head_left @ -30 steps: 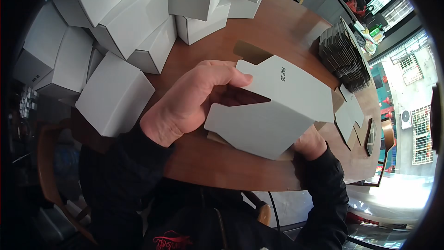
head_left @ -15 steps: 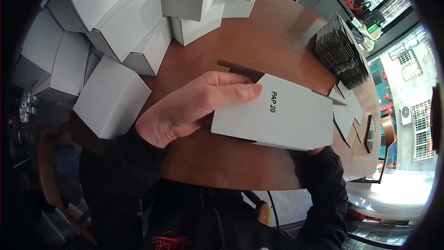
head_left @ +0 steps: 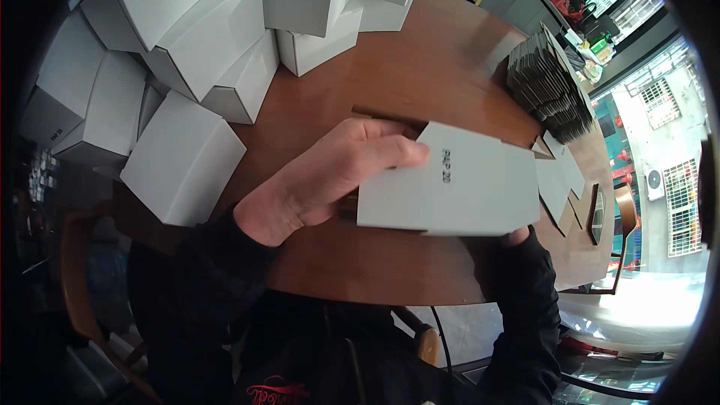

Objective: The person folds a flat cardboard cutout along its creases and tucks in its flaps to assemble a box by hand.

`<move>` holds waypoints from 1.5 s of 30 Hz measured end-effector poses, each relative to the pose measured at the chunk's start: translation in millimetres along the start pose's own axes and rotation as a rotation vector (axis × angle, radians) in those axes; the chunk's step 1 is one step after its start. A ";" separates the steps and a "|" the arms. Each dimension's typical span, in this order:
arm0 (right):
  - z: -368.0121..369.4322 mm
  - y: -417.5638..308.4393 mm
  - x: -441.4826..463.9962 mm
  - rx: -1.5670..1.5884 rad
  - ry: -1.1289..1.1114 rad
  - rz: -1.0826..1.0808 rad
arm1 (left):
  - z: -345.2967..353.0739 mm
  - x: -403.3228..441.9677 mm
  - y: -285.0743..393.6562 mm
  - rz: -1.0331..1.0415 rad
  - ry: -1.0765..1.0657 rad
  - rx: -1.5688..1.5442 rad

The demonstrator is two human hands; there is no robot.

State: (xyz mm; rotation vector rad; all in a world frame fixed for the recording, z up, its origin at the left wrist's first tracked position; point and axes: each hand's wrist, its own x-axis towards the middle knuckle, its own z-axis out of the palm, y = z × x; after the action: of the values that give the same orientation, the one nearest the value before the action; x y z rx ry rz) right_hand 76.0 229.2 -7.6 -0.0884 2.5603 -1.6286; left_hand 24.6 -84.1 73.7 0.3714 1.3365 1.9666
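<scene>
- While its long axis runs sideways between the wrists, a white cardboard carton printed "PAP 20" (head_left: 480, 187) is held over the brown polished wooden table (head_left: 390, 274); I cannot tell whether its underside touches the tabletop.
- At the carton's left end, the bare left hand (head_left: 345, 165) is clamped on it, thumb across the printed face and fingers hidden behind.
- Beneath the carton's near right corner, only a sliver of the bare right hand (head_left: 517, 237) shows; whether its fingers are apart or together, I cannot tell.
- Jutting from the carton's far left edge, a brown cardboard flap (head_left: 379, 112) lies nearer the left hand than the right.
- Left of the carton, well apart, white closed cardboard boxes (head_left: 184, 154) are piled.
- Right of the carton lie loose white-and-brown flat cardboard pieces (head_left: 559, 180), with a tall stack of flattened cardboard (head_left: 547, 82) beyond them.
</scene>
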 end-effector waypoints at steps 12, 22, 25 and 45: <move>12.1 -56.0 26.4 0.043 0.127 0.027 | -11.9 10.6 -16.5 0.081 -0.027 0.238; 7.6 6.4 20.8 -0.330 0.008 -0.258 | -25.7 -6.1 7.8 0.188 -0.246 0.518; 9.6 19.6 32.7 -0.206 0.036 -0.236 | -15.7 -4.6 10.7 0.155 -0.131 0.467; 19.8 -75.6 21.4 0.336 -0.125 -0.146 | -21.0 11.7 -7.6 0.292 0.255 -0.039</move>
State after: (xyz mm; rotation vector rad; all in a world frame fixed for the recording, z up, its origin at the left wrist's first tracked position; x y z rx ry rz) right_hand 56.5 177.1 51.3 -0.3435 2.2012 -2.0111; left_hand 7.0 -88.9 56.2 0.3196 1.4653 2.3423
